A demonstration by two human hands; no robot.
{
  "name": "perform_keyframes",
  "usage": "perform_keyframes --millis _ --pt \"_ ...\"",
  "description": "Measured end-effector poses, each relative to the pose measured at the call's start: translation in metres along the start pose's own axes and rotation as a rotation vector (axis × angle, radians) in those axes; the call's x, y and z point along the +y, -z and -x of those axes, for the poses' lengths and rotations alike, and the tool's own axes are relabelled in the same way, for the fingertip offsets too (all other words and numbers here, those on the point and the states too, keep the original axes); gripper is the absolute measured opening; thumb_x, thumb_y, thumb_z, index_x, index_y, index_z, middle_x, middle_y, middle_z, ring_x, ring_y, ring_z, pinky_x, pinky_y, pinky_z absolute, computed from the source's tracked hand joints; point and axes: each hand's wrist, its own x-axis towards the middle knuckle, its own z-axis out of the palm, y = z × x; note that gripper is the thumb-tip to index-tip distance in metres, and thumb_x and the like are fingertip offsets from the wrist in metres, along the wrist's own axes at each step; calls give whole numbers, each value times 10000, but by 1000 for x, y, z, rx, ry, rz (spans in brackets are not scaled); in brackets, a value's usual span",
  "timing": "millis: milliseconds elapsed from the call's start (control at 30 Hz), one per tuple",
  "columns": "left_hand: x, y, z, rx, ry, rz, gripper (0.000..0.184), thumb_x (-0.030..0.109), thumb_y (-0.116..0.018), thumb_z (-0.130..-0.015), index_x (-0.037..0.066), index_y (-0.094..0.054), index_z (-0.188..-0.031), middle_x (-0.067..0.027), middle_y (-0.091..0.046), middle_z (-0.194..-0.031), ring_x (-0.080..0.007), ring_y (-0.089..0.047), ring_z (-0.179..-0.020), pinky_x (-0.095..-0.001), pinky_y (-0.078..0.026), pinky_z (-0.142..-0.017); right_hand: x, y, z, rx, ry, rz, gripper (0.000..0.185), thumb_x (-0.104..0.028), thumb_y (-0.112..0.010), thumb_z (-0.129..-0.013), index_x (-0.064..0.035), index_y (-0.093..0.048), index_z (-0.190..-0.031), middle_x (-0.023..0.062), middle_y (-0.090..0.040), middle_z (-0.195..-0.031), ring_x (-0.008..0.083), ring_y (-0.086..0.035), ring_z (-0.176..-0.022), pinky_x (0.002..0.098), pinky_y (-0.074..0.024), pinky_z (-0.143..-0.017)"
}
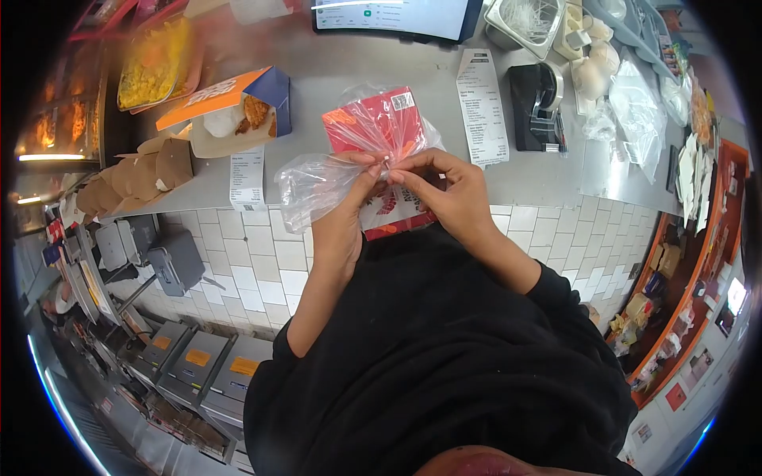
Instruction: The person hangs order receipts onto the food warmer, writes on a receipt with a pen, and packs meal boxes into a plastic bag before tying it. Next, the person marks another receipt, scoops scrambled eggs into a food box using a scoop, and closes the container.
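A clear plastic bag [300, 189] lies around a red box [369, 119] at the counter's front edge. Both my hands meet at the gathered neck of this bag. My left hand [353, 194] pinches the plastic, and the loose top of the bag spreads out to its left. Close beside it, my right hand [448, 186] is closed on the same twisted part, fingertips and thumb together. More red, printed packaging shows below the hands, partly hidden by them.
An orange and blue box [230, 103] with fried food stands left of the bag, near brown cartons [135, 178]. Receipts [482, 107] lie on the steel counter. A black tape dispenser [536, 107] stands at right, and a screen [393, 16] at the back.
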Motion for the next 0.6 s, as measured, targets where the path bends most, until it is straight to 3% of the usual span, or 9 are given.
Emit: perform_keyframes --millis 133,200,233,367,600 --pt "-3 7 -2 -16 -2 -11 114 51 -626 -904 50 -583 -1009 -97 -638 -1057 -165 -619 -994 -302 -504 -864 -2 -2 -3 -11 -43 -86 141 -116 -699 -870 -21 -673 -972 39 -700 -865 75 -635 -772 223 -501 -628" --pt "0 6 1 -31 12 -98 109 8 -599 -902 40 -572 -1002 -120 -638 -1059 -195 -632 -972 -315 -498 -875 -2 -4 -3 29 -37 -125 129 -97 -679 -882 2 -660 -964 43 -687 -858 52 -608 -711 189 -481 -543" --pt "1 7 1 -53 -18 -125 98 15 -603 -904 39 -577 -995 -120 -647 -1058 -180 -629 -977 -300 -486 -883 -2 -2 -3 5 -71 -111 151 -94 -681 -881 -14 -630 -999 39 -680 -861 81 -628 -768 213 -498 -601" --pt "-5 15 -2 -148 -110 -222 87 5 -615 -896 29 -588 -975 -108 -653 -1046 -162 -621 -996 -287 -484 -884 3 3 -1 2 -113 -197 279 -30 -669 -874 0 -532 -1115 73 -634 -907 104 -614 -803 217 -501 -628" --pt "-1 22 -13 -263 -109 -220 83 -37 -619 -875 3 -643 -944 -78 -663 -949 -144 -638 -938 -280 -505 -849 7 0 3 -3 -31 -64 291 -11 -663 -871 -5 -544 -1136 69 -651 -861 105 -621 -760 212 -488 -627"
